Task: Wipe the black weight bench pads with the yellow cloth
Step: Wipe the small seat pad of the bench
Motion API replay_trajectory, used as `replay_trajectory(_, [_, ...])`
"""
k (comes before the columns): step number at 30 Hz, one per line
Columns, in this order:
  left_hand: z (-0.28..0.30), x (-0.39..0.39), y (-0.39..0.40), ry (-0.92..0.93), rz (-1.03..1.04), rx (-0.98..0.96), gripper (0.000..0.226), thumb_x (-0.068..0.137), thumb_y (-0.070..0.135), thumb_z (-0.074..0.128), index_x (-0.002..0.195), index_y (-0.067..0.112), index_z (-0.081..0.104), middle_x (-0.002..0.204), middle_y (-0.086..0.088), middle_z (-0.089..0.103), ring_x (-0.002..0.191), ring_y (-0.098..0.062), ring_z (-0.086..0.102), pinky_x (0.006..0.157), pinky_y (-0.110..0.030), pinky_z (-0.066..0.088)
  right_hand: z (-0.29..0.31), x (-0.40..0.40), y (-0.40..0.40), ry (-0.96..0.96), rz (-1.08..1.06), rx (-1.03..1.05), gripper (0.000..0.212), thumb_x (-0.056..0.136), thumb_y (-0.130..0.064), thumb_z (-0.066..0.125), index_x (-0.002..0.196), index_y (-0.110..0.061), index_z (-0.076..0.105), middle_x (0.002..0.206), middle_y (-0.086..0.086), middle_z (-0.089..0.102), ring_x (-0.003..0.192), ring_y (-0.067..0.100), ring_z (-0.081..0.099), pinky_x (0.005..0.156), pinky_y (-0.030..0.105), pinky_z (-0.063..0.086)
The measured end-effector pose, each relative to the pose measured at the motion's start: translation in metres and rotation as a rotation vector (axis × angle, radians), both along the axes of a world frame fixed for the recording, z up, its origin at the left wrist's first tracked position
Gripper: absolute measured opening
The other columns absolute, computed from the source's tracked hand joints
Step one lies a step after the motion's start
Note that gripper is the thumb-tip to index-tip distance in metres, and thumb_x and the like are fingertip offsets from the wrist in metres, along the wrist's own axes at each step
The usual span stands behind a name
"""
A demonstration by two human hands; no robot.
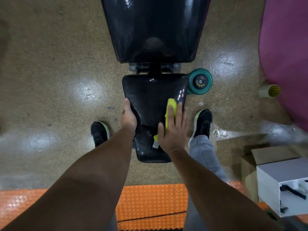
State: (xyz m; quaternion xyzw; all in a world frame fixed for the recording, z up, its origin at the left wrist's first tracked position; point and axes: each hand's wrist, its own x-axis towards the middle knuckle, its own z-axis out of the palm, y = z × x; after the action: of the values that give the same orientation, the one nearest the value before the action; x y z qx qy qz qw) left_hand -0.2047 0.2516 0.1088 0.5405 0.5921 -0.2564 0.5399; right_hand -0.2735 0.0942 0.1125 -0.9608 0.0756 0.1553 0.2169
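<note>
While the right hand [172, 129] lies flat with fingers spread on the yellow cloth [170, 112], it presses the cloth against the right side of the seat pad [153, 92]. Cloth: bright yellow-green, bunched into a narrow strip, showing between the fingers and below the thumb, with a pale tag at its lower end. Left hand [129, 116]: fingers curled under the seat pad's left edge, thumb along the rim. Seat pad: glossy black, tapering toward the person, with light glints on its surface. Back pad [155, 29]: larger, equally glossy, beyond a metal hinge [154, 66]. A green dumbbell [200, 81] lies on the floor [58, 64] beside the seat pad's far right corner. Black shoes [202, 122] stand either side.
</note>
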Motion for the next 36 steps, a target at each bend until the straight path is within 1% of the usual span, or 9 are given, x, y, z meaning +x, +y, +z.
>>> replay_trajectory(5, [0.004, 0.001, 0.001, 0.0, 0.018, 0.012, 0.092, 0.079, 0.091, 0.043, 0.134, 0.021, 0.068, 0.13, -0.005, 0.07, 0.119, -0.031, 0.064, 0.113, -0.049, 0.047, 0.006, -0.05, -0.006, -0.022, 0.304, 0.021, 0.068, 0.099, -0.042, 0.04, 0.162, -0.017, 0.029, 0.171, 0.016, 0.014, 0.159, 0.04, 0.007, 0.123, 0.063, 0.02])
replay_trajectory(7, [0.002, -0.003, 0.002, -0.013, 0.029, -0.004, 0.092, 0.079, 0.09, 0.045, 0.132, 0.019, 0.069, 0.127, -0.005, 0.071, 0.117, -0.031, 0.065, 0.111, -0.049, 0.049, 0.0, -0.043, -0.016, -0.022, 0.233, 0.011, 0.067, 0.1, -0.041, 0.038, 0.162, -0.016, 0.03, 0.171, 0.017, 0.014, 0.158, 0.04, 0.007, 0.123, 0.062, 0.021])
replay_trajectory(11, [-0.042, -0.019, 0.014, -0.011, 0.074, -0.11, 0.111, 0.047, 0.106, 0.053, 0.121, 0.027, 0.078, 0.119, -0.005, 0.079, 0.115, -0.031, 0.071, 0.111, -0.052, 0.05, 0.002, -0.034, -0.008, -0.013, 0.091, 0.0, 0.067, 0.101, -0.043, 0.035, 0.161, -0.014, 0.031, 0.17, 0.019, 0.014, 0.158, 0.041, 0.008, 0.126, 0.059, 0.016])
replay_trajectory(16, [0.007, -0.011, 0.003, -0.038, 0.057, -0.277, 0.087, 0.091, 0.086, 0.034, 0.127, 0.019, 0.077, 0.12, -0.01, 0.079, 0.114, -0.029, 0.073, 0.103, -0.043, 0.055, 0.004, -0.064, -0.017, -0.025, 0.238, 0.054, 0.063, 0.103, -0.041, 0.035, 0.16, -0.014, 0.031, 0.17, 0.019, 0.016, 0.158, 0.043, 0.009, 0.119, 0.065, 0.026])
replay_trajectory(20, [0.01, -0.031, 0.003, 0.017, 0.073, -0.336, 0.071, 0.104, 0.065, 0.032, 0.105, 0.013, 0.08, 0.106, -0.013, 0.081, 0.089, -0.027, 0.08, 0.081, -0.036, 0.059, 0.007, -0.038, -0.003, 0.026, 0.12, -0.01, 0.066, 0.104, -0.046, 0.027, 0.163, -0.016, 0.026, 0.172, 0.016, 0.01, 0.159, 0.039, 0.004, 0.126, 0.062, 0.013])
replay_trajectory(23, [0.009, -0.036, 0.005, 0.08, 0.065, -0.374, 0.062, 0.107, 0.051, 0.03, 0.093, 0.012, 0.076, 0.081, -0.009, 0.081, 0.064, -0.022, 0.079, 0.065, -0.029, 0.057, 0.013, -0.039, 0.028, 0.004, 0.291, -0.027, 0.066, 0.104, -0.044, 0.028, 0.164, -0.016, 0.022, 0.173, 0.014, 0.007, 0.159, 0.039, 0.0, 0.127, 0.058, 0.004])
replay_trajectory(28, [0.003, -0.036, 0.017, 0.2, 0.068, -0.409, 0.062, 0.106, 0.054, 0.031, 0.094, 0.012, 0.075, 0.08, -0.012, 0.08, 0.066, -0.026, 0.078, 0.072, -0.034, 0.052, 0.012, -0.07, 0.024, -0.073, 0.634, -0.036, 0.063, 0.101, -0.033, 0.041, 0.161, -0.016, 0.031, 0.172, 0.011, 0.014, 0.159, 0.038, 0.009, 0.124, 0.061, 0.017])
replay_trajectory(32, [0.001, -0.037, 0.02, 0.218, 0.057, -0.439, 0.057, 0.106, 0.05, 0.037, 0.091, 0.013, 0.076, 0.084, -0.013, 0.08, 0.084, -0.029, 0.074, 0.075, -0.037, 0.055, 0.011, -0.045, 0.023, -0.039, 0.44, -0.037, 0.062, 0.102, -0.029, 0.037, 0.162, -0.017, 0.027, 0.172, 0.012, 0.011, 0.159, 0.038, 0.003, 0.127, 0.061, 0.008])
replay_trajectory(36, [0.0, -0.035, 0.028, 0.239, -0.001, -0.425, 0.049, 0.107, 0.046, 0.038, 0.085, 0.016, 0.07, 0.069, -0.005, 0.075, 0.064, -0.021, 0.073, 0.061, -0.026, 0.057, 0.014, -0.054, 0.063, -0.031, 0.482, -0.065, 0.069, 0.097, -0.033, 0.049, 0.161, -0.013, 0.03, 0.172, 0.013, 0.013, 0.159, 0.04, 0.007, 0.126, 0.06, 0.006])
